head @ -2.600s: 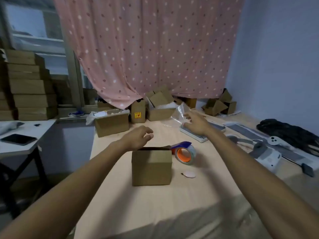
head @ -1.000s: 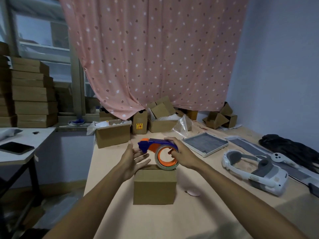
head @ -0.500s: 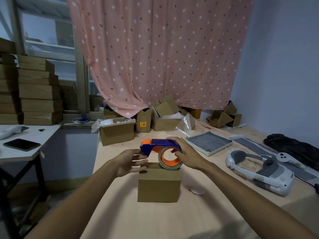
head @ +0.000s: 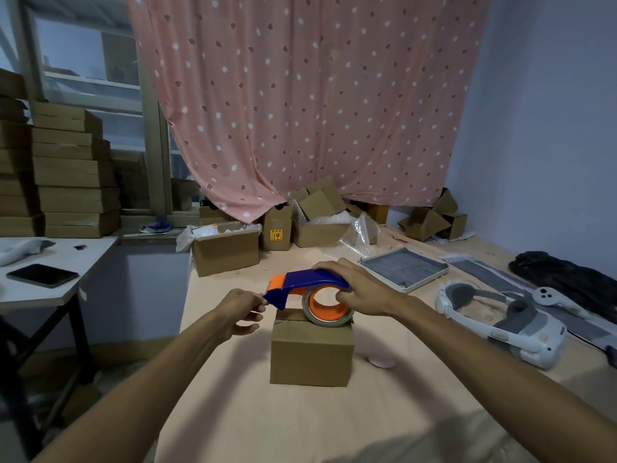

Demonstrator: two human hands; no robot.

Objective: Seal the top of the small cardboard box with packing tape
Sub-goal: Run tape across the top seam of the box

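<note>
A small brown cardboard box stands in the middle of the wooden table. On its top rests a blue and orange tape dispenser with a roll of tape. My right hand grips the dispenser's handle from above, fingers through the roll. My left hand is at the dispenser's front tip, left of the box's top, with fingers pinched at the tape end there. The box's top flaps are mostly hidden under the dispenser.
A white headset and its controller lie on the right, a grey tray behind them. Several cardboard boxes line the back under the pink curtain. A small pink disc lies right of the box. A side table holds a phone.
My right hand picked the dispenser up off the table and set it on the box top. My left hand went from flat against the dispenser to pinching at its front tip.
</note>
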